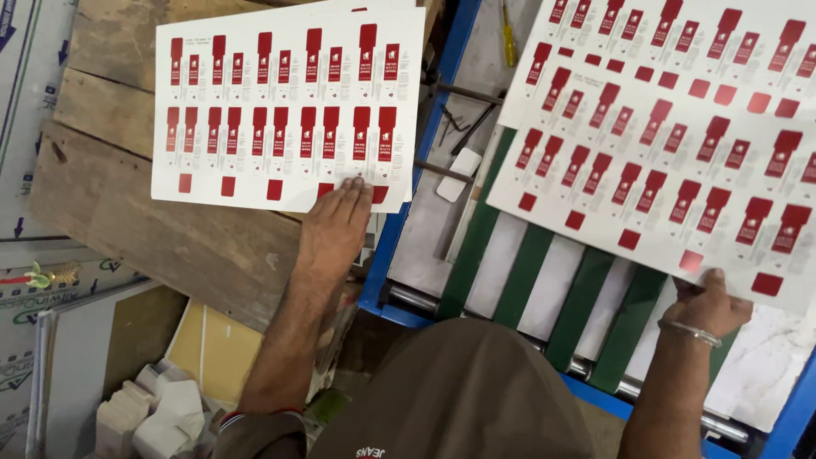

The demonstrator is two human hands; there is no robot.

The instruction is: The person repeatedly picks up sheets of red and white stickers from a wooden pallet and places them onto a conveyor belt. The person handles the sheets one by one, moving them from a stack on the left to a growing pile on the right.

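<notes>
The left hand lies flat, fingers together and stretched out, with its fingertips pressed on the near edge of a white printed sheet covered in rows of red carton blanks; it grips nothing. That sheet rests on a rough wooden worktop, its right edge just beside the blue frame of a machine. The right hand, a metal bangle on its wrist, pinches the near edge of a second printed sheet of the same kind, thumb on top. This second sheet lies slanted over the machine's green and white belts, overlapping another sheet behind it. A yellow-handled screwdriver lies on the grey machine bed between the two sheets. Small white cardboard pieces sit piled at lower left.
</notes>
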